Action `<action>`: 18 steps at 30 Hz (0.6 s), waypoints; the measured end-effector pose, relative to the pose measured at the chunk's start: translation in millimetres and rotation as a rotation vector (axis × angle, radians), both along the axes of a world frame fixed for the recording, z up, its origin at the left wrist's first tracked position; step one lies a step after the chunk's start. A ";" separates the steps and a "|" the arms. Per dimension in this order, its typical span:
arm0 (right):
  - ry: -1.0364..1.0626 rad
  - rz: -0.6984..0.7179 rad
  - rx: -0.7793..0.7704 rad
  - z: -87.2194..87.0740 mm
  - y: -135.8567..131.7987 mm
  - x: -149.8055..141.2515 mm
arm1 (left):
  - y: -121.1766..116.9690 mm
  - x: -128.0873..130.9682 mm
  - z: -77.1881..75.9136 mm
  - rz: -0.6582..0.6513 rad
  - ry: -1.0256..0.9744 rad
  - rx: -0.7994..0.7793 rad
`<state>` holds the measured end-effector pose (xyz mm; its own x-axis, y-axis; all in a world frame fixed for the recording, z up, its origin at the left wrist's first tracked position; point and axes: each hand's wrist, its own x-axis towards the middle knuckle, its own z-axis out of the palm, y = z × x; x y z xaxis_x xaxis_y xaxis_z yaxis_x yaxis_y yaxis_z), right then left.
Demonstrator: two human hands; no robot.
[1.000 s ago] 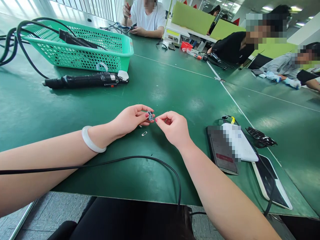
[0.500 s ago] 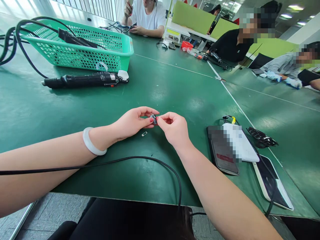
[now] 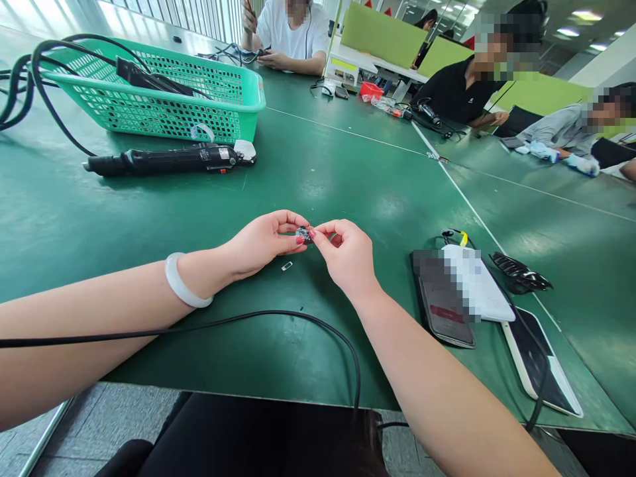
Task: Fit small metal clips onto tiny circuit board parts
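Observation:
Between the fingertips of my left hand is a small dark part with pale markings, too small for me to tell its kind. My left thumb presses on its near side, with the fingers above and behind. My right hand has thumb and forefinger pinched at the part's right edge. Both hands are a little above the green table. Just below my left fingertips lies a tiny white rectangular frame on the table.
A green basket with cables stands back left, a black electric screwdriver before it. Phones and a white item lie right. A black cable crosses near me. People sit across the table.
The small dark part has tilted slightly and shifted a little left between my fingertips. My right fingertips have moved slightly with it. A co-worker's hand at the right has risen into view.

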<state>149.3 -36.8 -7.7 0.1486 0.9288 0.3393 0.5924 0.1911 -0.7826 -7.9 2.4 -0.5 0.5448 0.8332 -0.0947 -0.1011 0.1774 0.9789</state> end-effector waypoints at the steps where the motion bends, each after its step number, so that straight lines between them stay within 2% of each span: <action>1: -0.013 0.006 0.007 0.6 -0.5 0.0 | -0.2 0.1 0.8 0.002 -0.009 -0.026; 6: -0.046 0.041 0.048 2.6 -3.3 -0.9 | -1.1 0.2 4.3 0.021 -0.041 -0.132; 12: -0.034 0.061 0.126 2.1 -3.7 -0.6 | 1.0 -0.4 1.3 0.024 -0.105 -0.201; 18: -0.071 0.095 0.103 0.7 -2.5 -0.6 | 3.9 -2.6 -3.6 0.029 -0.157 -0.236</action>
<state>148.6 -39.4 -7.0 0.0341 0.8975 0.4396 0.6210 0.3256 -0.7130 -10.5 6.3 -4.1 0.5445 0.8135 -0.2042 -0.2562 0.3931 0.8831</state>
